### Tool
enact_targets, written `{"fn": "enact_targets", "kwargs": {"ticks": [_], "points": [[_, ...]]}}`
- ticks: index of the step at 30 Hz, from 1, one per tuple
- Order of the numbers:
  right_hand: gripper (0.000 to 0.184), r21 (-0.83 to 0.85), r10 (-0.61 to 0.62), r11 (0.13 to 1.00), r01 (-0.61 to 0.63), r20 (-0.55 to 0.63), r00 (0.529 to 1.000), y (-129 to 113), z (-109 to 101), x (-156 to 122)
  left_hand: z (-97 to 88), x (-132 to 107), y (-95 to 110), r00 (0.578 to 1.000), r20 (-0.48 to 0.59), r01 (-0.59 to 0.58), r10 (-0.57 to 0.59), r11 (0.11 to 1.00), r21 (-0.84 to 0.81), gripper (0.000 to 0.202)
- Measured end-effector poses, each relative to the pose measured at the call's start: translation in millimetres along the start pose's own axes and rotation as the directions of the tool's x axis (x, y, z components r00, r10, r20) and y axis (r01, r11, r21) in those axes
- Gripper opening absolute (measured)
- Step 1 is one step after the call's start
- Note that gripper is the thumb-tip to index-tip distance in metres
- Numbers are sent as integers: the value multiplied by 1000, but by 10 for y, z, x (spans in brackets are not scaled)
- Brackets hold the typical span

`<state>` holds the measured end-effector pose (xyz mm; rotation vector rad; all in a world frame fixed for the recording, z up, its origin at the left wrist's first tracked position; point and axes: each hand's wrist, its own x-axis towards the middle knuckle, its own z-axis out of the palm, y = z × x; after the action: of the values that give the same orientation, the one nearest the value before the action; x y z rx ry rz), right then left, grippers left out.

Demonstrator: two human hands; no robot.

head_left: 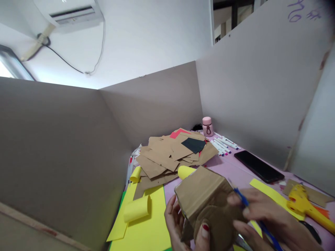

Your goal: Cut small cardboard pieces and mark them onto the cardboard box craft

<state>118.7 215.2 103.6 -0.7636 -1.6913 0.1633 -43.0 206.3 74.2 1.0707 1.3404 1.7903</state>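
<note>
My left hand (180,226) is closed around a small brown cardboard box (201,191), its red-nailed thumb pressing on the front. A rounded cardboard piece (216,225) lies against that front face; whether it is fixed there I cannot tell. My right hand (269,216), slightly blurred, grips a slim blue pen (243,198) between its fingers, the tip pointing up beside the box's right side. Its fingertips are close to or touching the box. Partly hidden below this hand is a shiny metal piece I cannot make out.
Behind the box are a pile of cardboard pieces (159,157), a black paper piece (193,144) and curled yellow paper (137,209). To the right lie markers (221,146), a phone (259,165) and a yellow glue gun (303,204). A pink bottle (207,127) stands near grey partitions (157,101).
</note>
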Motion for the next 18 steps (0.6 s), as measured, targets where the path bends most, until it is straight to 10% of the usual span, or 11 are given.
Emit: {"fn": "enact_targets", "kwargs": {"ticks": [7, 15, 18], "points": [[48, -53, 33, 998, -29, 82, 996, 48, 34, 173, 55, 3, -2, 999, -34, -12, 12, 1000, 19, 86], [19, 30, 346, 937, -349, 69, 936, 197, -39, 163, 28, 83, 41, 991, 9, -131, 131, 989, 69, 83], [13, 38, 266, 961, -275, 165, 950, 225, -91, 209, -18, 121, 58, 988, 41, -152, 148, 981, 123, 78]]}}
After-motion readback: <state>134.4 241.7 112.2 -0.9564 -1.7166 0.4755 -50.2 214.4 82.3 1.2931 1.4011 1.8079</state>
